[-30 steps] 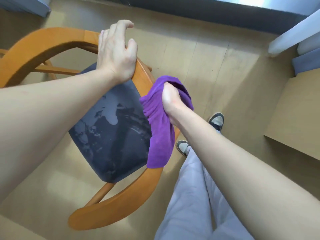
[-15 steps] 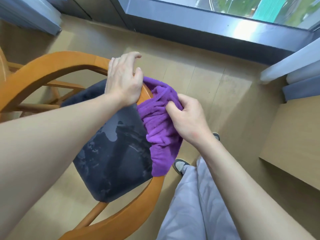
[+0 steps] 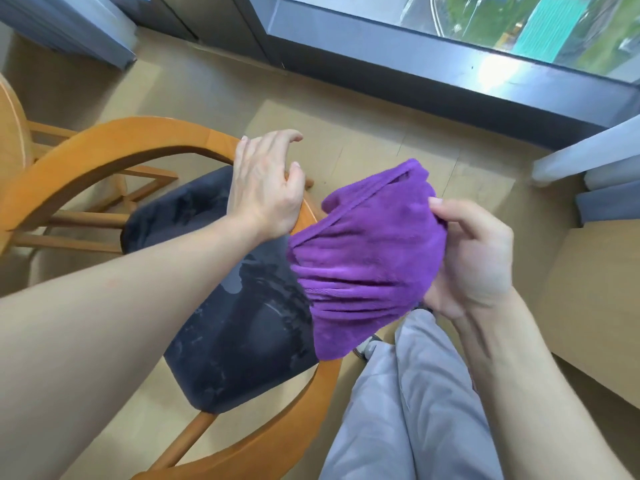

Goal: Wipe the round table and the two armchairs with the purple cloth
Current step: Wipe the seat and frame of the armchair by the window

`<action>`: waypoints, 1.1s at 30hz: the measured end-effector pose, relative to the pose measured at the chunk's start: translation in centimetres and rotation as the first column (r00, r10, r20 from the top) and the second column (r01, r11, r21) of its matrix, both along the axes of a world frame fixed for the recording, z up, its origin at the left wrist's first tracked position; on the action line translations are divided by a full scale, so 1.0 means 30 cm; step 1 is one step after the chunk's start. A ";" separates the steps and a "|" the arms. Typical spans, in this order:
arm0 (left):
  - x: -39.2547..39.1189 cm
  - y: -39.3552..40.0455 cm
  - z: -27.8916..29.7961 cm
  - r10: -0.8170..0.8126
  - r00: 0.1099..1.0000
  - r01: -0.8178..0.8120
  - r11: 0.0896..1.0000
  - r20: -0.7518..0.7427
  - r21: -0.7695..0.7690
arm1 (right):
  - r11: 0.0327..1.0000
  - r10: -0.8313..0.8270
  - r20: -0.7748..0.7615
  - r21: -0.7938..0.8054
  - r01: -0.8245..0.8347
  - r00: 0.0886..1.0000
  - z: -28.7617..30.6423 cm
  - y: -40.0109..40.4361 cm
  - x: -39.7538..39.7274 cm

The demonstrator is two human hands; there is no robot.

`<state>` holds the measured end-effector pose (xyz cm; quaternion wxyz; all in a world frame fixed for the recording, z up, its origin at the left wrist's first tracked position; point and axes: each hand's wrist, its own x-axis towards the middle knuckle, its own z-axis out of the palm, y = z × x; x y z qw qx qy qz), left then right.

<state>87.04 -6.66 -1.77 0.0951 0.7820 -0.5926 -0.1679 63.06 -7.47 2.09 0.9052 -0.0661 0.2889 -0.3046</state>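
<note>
The armchair has a curved orange wooden frame and a dark grey seat cushion with pale smudges. My left hand rests on the top rail at the chair's right side, fingers loosely spread. The purple cloth hangs bunched in the air just right of that rail, over my grey trouser leg. My right hand grips the cloth's right side, thumb on top and fingers behind it. Whether the cloth's left edge touches the chair, I cannot tell.
A curved wooden edge of another piece of furniture shows at far left. A low light-wood unit stands to the right, with curtains above it. A dark window frame runs along the top. Beige floor lies between.
My right hand has lifted the cloth off the chair's rail and drawn it to the right, spreading it. My left hand stays on the rail, and my head has tilted up toward the window.
</note>
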 end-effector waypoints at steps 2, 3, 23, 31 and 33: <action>-0.001 0.000 -0.002 0.003 1.000 -0.003 1.000 -0.004 -0.001 | 0.985 0.169 0.028 -0.037 -0.168 0.985 0.026 -0.025 -0.021; -0.002 0.001 -0.001 0.010 1.000 -0.010 1.000 -0.011 0.000 | 0.955 0.291 0.004 -0.062 -0.290 0.957 0.043 -0.043 -0.023; -0.005 -0.004 0.009 0.031 0.999 -0.030 0.999 -0.033 0.033 | 0.499 -0.359 -0.887 -0.446 -0.743 0.291 0.047 -0.338 0.059; -0.001 0.003 0.000 0.027 0.999 -0.027 0.999 -0.037 0.023 | 0.502 -0.423 -0.840 -0.530 -0.683 0.341 0.035 -0.530 0.074; -0.001 0.002 -0.002 0.030 0.999 -0.030 0.999 -0.036 0.018 | 0.487 -0.419 -0.831 -0.545 -0.682 0.365 0.018 -0.595 0.113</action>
